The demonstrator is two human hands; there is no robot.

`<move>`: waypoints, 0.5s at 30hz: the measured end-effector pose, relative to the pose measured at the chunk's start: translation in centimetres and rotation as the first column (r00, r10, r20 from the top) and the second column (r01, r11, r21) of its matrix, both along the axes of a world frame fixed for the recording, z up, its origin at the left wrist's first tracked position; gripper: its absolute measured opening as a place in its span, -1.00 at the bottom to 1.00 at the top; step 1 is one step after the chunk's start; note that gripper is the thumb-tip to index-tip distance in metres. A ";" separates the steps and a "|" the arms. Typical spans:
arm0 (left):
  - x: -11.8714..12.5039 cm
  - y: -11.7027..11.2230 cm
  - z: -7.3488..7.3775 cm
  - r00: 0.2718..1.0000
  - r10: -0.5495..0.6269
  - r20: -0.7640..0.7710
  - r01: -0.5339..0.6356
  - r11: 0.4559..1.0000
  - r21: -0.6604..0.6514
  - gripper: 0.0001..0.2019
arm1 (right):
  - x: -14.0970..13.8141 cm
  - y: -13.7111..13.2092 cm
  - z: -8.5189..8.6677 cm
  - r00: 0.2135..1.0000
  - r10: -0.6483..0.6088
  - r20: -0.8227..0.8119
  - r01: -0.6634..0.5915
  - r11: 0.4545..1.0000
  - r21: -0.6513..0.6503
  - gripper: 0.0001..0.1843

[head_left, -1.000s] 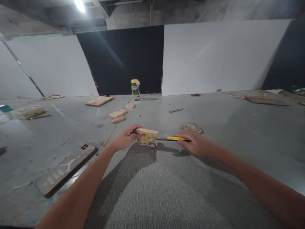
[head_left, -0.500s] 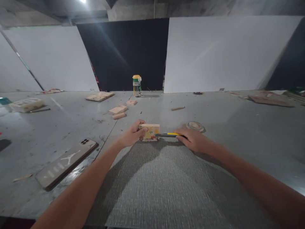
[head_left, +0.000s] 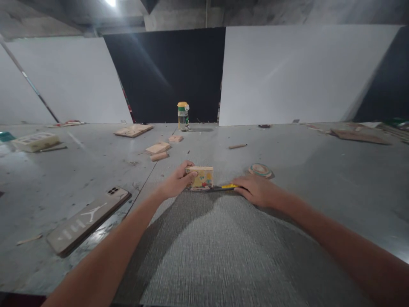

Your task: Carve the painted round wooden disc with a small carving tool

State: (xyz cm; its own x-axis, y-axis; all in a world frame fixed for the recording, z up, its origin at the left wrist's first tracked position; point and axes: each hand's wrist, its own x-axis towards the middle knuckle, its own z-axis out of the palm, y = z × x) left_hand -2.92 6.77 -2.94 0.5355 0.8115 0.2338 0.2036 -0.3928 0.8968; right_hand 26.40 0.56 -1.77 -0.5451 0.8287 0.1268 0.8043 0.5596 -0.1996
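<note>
My left hand (head_left: pixel 177 181) grips the left end of a small wooden block (head_left: pixel 203 177), thumb on its near face. The block stands on edge on the grey table, and its near face carries a coloured picture in yellow, red and green. In my right hand (head_left: pixel 256 188) is a yellow and black utility knife (head_left: pixel 229 186), fingers closed round its handle. The knife points left, and its dark front end lies at the lower right edge of the block. Whether the blade touches the wood I cannot tell.
A phone (head_left: pixel 91 219) lies at the left. Beyond my hands are wood pieces (head_left: pixel 158 148), a short stick (head_left: pixel 238 146), and a bottle (head_left: pixel 183 116) with a yellow lid. A roll of tape (head_left: pixel 260 170) sits just behind my right hand. A board (head_left: pixel 359 136) lies far right.
My right hand has moved slightly down with the utility knife, from the block's painted face to its lower edge. My left hand keeps its hold on the block.
</note>
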 end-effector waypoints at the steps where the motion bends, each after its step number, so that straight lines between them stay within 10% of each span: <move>1: 0.0 0.1 -0.1 1.000 0.000 0.007 0.000 1.000 -0.003 -0.72 | 0.0 -0.1 0.1 1.000 0.000 -0.004 0.000 1.000 0.006 -0.69; 15: 0.0 0.2 -0.4 1.000 0.020 0.012 -0.020 1.000 0.007 -0.71 | -0.3 -0.4 0.1 0.999 -0.037 0.011 0.036 0.999 0.023 -0.68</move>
